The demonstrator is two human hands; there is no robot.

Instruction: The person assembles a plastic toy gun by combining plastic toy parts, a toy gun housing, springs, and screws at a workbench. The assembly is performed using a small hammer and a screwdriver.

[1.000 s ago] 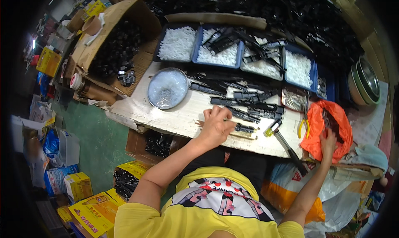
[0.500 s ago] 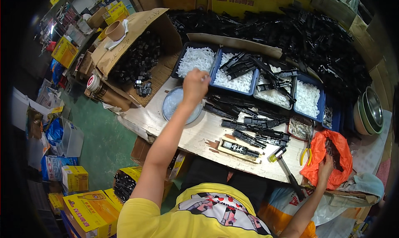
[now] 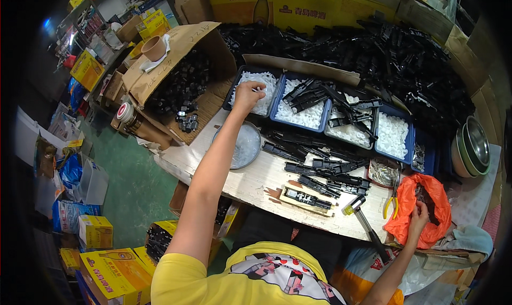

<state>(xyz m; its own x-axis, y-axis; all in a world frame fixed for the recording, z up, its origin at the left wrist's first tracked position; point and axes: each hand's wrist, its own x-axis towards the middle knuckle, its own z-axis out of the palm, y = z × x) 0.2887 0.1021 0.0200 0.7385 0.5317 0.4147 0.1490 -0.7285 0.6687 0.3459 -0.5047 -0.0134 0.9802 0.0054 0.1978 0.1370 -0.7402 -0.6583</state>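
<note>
My left hand is over the leftmost dark tray of small white plastic parts. Its fingers are curled together, and what they hold is too small to make out. At the right, my right hand is at the mouth of an orange-red plastic bag, fingers bent and closed; anything in them is hidden. Dark small pieces show inside the bag. A black mechanism with pale inner parts lies in a light holding block near the table's front edge. Beside it lies a mallet with a yellow-tipped head.
A round dish stands below the left tray. Black assemblies lie mid-table, and more are heaped behind the trays. Yellow-handled pliers and a box of metal pins are near the bag. An open carton stands left.
My left hand has moved away from me, further over the white parts. My right hand has drawn back slightly toward the bag's near rim. The view has shifted a little.
</note>
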